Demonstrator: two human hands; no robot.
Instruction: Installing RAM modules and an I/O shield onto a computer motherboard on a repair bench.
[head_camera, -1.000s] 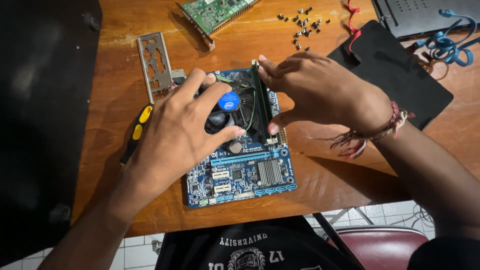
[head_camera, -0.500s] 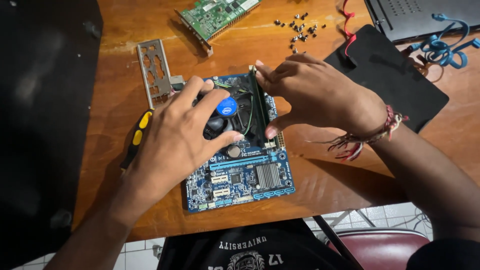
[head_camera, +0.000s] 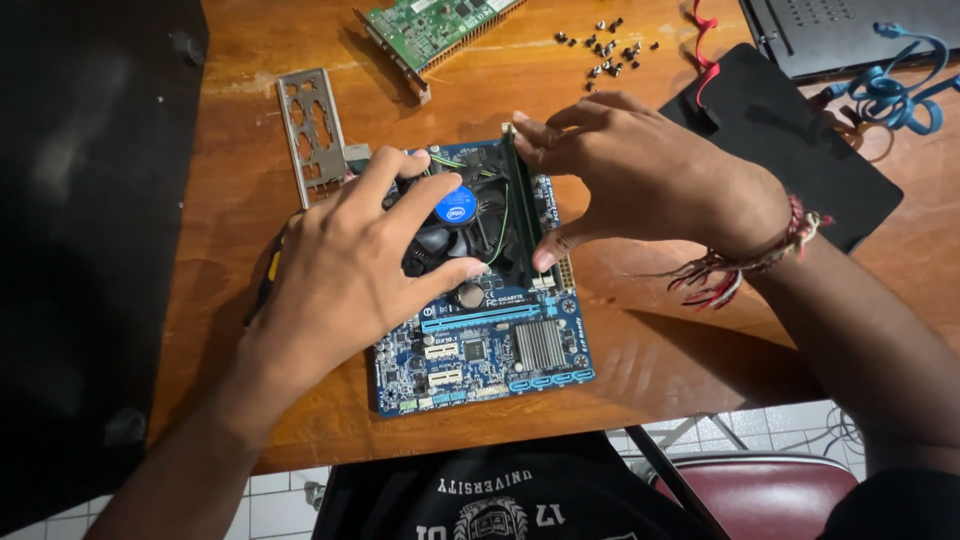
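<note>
Two hands of mine are on the blue rectangular motherboard (head_camera: 485, 330), which lies flat on the brown wooden counter (head_camera: 640, 360), at the middle of my view. My left hand (head_camera: 350, 270) presses its spread fingers (head_camera: 425, 200) over the black round cooler fan with the blue centre sticker (head_camera: 455, 215); they rest on it, not clamped. My right hand (head_camera: 640, 175) pinches the long dark memory stick (head_camera: 520, 210) standing upright in its slot at 3 o'clock of the fan, thumb at the near end, fingertips at the far end.

I judge that uneven pressure could tilt the stick and strain the slot, and my left palm could snag the thin fan wires.

At 11 o'clock lies a grey metal port shield (head_camera: 315, 130); at 12 o'clock, a green expansion card (head_camera: 430, 25) and scattered small dark screws (head_camera: 600, 45).

Against half a second earlier, both hands hold nearly the same grip; my view has barely shifted.
</note>
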